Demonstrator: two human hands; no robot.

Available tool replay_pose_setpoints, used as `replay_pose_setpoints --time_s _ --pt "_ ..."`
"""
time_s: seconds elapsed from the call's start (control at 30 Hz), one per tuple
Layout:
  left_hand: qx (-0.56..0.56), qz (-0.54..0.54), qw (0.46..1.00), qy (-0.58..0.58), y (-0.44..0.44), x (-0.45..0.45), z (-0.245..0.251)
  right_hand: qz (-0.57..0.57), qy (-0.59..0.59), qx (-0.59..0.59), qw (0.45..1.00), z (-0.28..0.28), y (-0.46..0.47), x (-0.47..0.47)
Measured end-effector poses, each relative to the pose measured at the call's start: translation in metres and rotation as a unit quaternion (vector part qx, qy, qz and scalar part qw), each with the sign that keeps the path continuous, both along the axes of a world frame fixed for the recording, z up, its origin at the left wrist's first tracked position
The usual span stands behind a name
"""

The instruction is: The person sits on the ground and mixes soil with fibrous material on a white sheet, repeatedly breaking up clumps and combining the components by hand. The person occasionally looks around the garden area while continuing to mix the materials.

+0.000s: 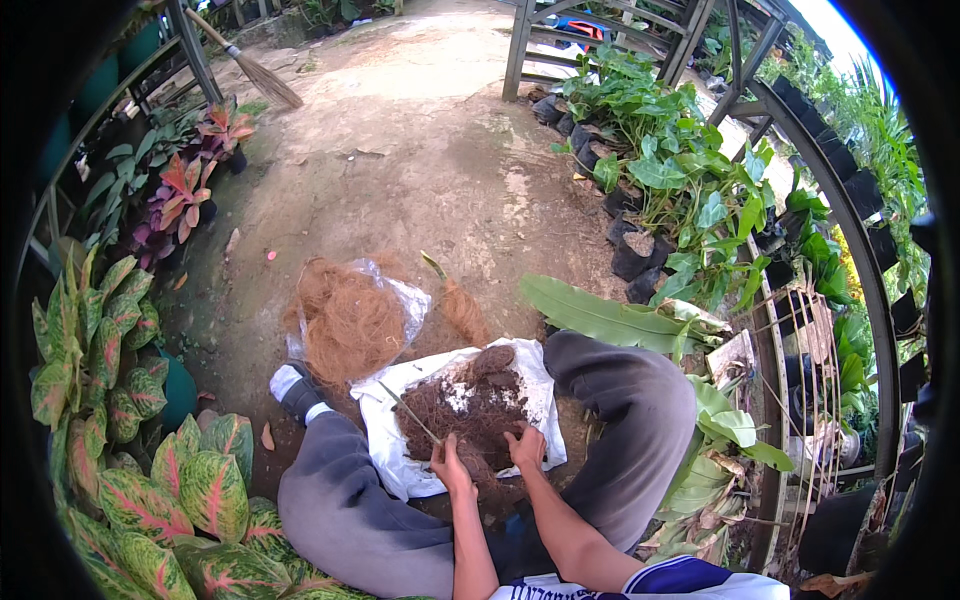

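Between the fingers of my left hand [451, 466] is a thin green plant stem [409, 411], slanting up and to the left. A clump of brown fibre [474, 459] lies right beside that hand. My right hand [528, 448] is at the right part of a dark, fibrous potting mix [431, 420], fingers bent; whether they pinch any of it is hidden. The mix is spread over a white plastic sack [379, 450] between my legs. Beyond the sack, loose coconut fibre [349, 322] is heaped on a clear plastic bag [415, 304]. Beside it lies a fibre-wrapped plant cutting [463, 311].
Variegated plants [214, 495] crowd the left side. On the right are a large cut leaf [600, 304], leafy plants in black grow bags [637, 251] and a metal frame [840, 202]. A stick broom [259, 71] leans at the far left above the concrete ground [420, 150].
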State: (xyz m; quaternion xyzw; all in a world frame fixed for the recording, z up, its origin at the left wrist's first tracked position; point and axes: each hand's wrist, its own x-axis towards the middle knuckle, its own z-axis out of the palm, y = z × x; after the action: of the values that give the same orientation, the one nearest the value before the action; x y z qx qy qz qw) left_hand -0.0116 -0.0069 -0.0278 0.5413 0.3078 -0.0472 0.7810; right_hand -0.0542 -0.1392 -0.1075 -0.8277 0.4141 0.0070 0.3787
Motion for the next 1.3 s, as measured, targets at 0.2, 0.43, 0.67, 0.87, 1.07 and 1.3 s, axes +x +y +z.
replay_pose_setpoints --time_s 0.2,0.43,0.67,0.87,1.07,1.3 --pt "0.000 0.049 0.999 0.013 0.006 -0.001 0.002 -0.015 0.034 0.038 0.999 -0.002 0.005 -0.002" --pt "-0.014 0.058 0.998 0.009 0.016 0.002 -0.015 0.084 0.108 -0.002 0.991 0.005 0.000 0.010" --pt "-0.012 0.073 0.997 0.024 0.010 0.000 -0.013 0.079 0.093 -0.005 0.992 -0.008 -0.004 0.007" --pt "-0.024 0.055 0.998 0.020 0.009 0.001 -0.010 0.059 0.052 -0.010 0.997 -0.006 0.000 -0.001" --pt "-0.019 0.068 0.997 0.038 0.012 0.000 -0.013 -0.051 -0.004 0.113 0.992 0.012 -0.010 0.014" --pt "-0.019 0.077 0.996 0.033 0.019 0.002 -0.021 -0.065 -0.076 0.299 0.949 0.022 -0.015 0.042"
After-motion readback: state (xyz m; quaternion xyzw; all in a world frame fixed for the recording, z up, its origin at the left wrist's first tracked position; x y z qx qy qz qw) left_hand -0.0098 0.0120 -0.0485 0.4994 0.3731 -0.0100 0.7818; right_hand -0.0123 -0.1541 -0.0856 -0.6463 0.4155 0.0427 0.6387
